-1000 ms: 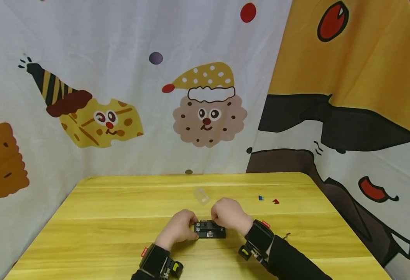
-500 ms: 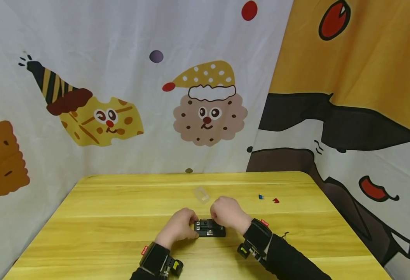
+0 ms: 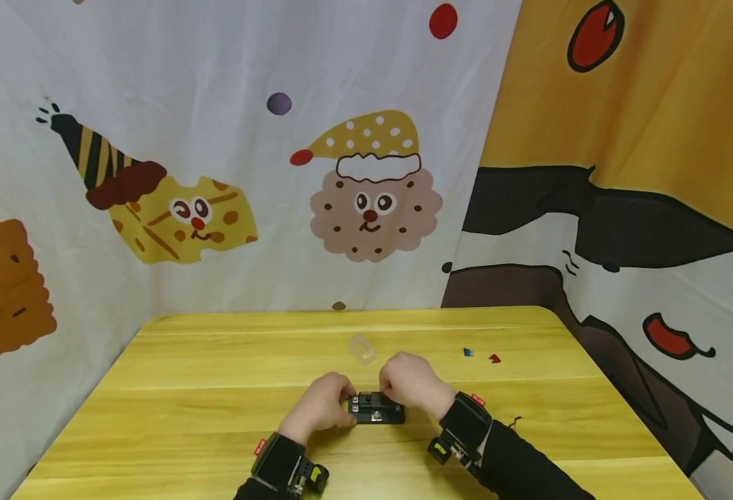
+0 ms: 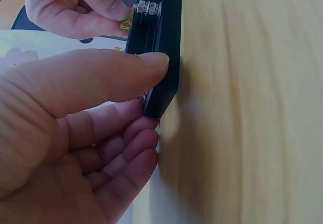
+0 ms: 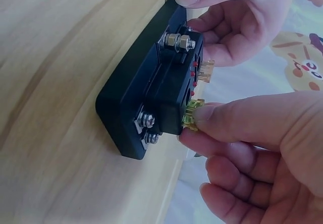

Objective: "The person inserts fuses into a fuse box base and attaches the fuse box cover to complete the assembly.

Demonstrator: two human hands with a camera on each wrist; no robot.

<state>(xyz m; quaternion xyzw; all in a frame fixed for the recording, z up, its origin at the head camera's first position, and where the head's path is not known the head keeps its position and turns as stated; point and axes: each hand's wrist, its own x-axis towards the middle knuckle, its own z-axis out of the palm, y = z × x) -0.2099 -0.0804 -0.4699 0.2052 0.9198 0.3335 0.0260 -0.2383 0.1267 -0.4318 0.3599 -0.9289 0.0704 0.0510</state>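
Note:
A black fuse block (image 3: pixel 376 410) with bolt terminals rests on the table between the hands. My left hand (image 3: pixel 319 406) holds its left end, the thumb (image 4: pixel 146 65) along the near side and the fingers at the end and far side. My right hand (image 3: pixel 415 380) pinches a yellow-green blade fuse (image 5: pixel 191 114) between thumb and forefinger at the block's right end. The fuse sits at a slot there; how deep it goes is hidden. Nearer the left hand, a tan blade fuse (image 5: pixel 206 71) stands in the block. Small red dots (image 5: pixel 195 73) run between the two fuses.
A clear plastic cover (image 3: pixel 362 349) lies behind the block on the wooden table (image 3: pixel 216 389). Farther right are a small blue fuse (image 3: pixel 468 352) and a small red fuse (image 3: pixel 495 358). A thin dark strand (image 3: pixel 515 422) shows by the right sleeve. Printed curtains hang behind.

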